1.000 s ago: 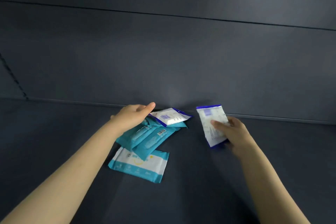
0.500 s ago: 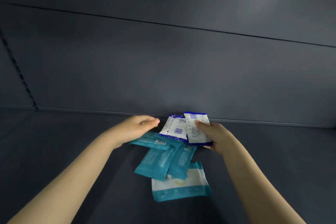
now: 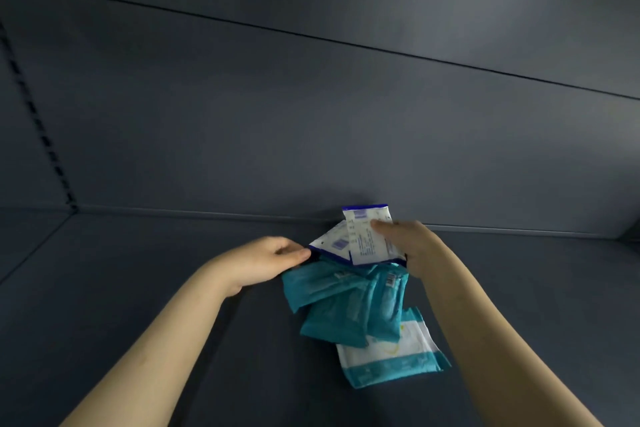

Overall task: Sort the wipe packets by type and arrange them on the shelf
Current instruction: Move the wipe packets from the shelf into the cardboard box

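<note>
My right hand (image 3: 412,246) grips a white packet with blue edges (image 3: 369,236), held upright near the shelf's back wall. A second white and blue packet (image 3: 334,244) lies tilted just left of it. My left hand (image 3: 273,260) pinches that packet's left corner with its fingertips. Below them lies a heap of teal packets (image 3: 343,305), overlapping one another. A larger white packet with a teal band (image 3: 391,357) lies flat under the heap's near right side.
The dark grey shelf floor (image 3: 138,288) stretches left and right of the heap. The back wall (image 3: 311,132) rises right behind the packets. A slotted upright strip (image 3: 41,128) runs down the left corner.
My right hand brought its white packet leftward beside the other white packet over the teal heap. My left hand shifted from the teal packets to the second white packet's corner. The view drifted left.
</note>
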